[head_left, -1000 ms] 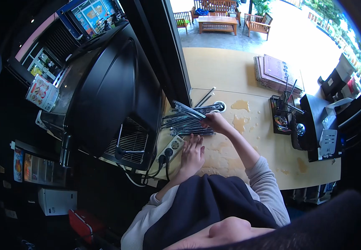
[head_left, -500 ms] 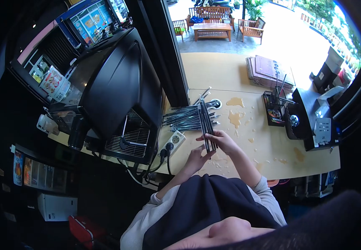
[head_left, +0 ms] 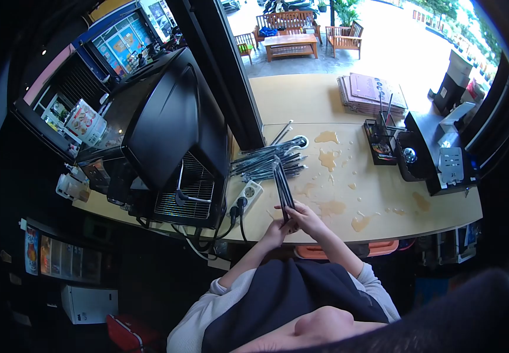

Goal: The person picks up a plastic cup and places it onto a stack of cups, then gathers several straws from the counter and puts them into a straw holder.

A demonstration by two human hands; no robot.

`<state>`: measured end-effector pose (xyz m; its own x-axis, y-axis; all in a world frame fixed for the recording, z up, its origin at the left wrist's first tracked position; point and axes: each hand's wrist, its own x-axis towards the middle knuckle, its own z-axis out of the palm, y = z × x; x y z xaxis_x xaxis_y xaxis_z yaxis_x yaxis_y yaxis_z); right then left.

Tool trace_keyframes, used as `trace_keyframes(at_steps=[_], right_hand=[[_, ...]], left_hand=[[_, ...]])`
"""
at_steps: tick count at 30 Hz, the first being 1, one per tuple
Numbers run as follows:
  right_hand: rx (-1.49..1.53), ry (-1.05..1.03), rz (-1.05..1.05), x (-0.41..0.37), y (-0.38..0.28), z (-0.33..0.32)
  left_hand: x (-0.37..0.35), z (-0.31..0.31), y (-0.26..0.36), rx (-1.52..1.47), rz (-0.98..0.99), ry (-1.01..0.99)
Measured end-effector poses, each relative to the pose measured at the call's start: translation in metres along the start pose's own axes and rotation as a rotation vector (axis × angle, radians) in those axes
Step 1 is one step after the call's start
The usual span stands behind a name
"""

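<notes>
Several thin black sticks, perhaps wrapped straws (head_left: 282,183), stand up in a narrow bundle between my hands, above the counter's front part. My right hand (head_left: 305,220) is closed round the lower part of the bundle. Just below and to the left, my left hand (head_left: 274,233) is closed at the bundle's bottom end, touching my right hand. A loose pile of similar dark wrapped sticks (head_left: 269,165) lies on the counter (head_left: 301,100) beyond my hands, beside the black post.
A black machine (head_left: 169,117) stands at the left, with a white power strip (head_left: 247,197) and plugs near it. Brown liquid puddles (head_left: 328,159) spread right of the pile. Black organizer (head_left: 382,141), black tray (head_left: 410,156) and stacked brown boards (head_left: 372,94) stand further right.
My hands have moved slightly down and closer together, bringing the bundle lower and nearer to my body. The camera view has shifted a little.
</notes>
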<state>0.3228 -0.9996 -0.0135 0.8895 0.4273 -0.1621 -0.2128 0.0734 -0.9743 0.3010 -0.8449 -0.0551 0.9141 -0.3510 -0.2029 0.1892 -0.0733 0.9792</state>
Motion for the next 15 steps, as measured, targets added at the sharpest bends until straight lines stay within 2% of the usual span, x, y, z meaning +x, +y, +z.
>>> trace_keyframes(at_steps=[1,3,6,8,9,11,13,15], right_hand=[[-0.207,0.037,-0.152,-0.002,0.002,0.004],[-0.29,0.093,-0.142,0.004,0.035,0.005],[-0.419,0.123,-0.22,-0.002,0.053,0.009],[-0.192,-0.104,-0.212,-0.013,0.036,0.012],[-0.192,-0.1,-0.21,-0.021,0.033,0.018],[0.301,-0.067,0.063,-0.037,0.031,0.036],[0.258,-0.092,0.07,-0.047,0.03,0.048],[0.213,-0.129,0.079,-0.055,0.021,0.065]], left_hand=[[0.0,-0.005,-0.007,0.002,-0.006,-0.001],[0.0,-0.016,-0.027,-0.036,-0.075,-0.108],[-0.016,-0.012,-0.021,-0.184,-0.165,-0.113],[-0.026,-0.013,-0.016,-0.162,-0.17,-0.149],[-0.032,-0.014,-0.014,-0.138,-0.167,-0.182],[-0.046,-0.018,-0.009,-0.095,-0.176,-0.2],[-0.06,-0.022,-0.009,-0.052,-0.171,-0.214],[-0.076,-0.027,-0.016,0.084,0.086,-0.224]])
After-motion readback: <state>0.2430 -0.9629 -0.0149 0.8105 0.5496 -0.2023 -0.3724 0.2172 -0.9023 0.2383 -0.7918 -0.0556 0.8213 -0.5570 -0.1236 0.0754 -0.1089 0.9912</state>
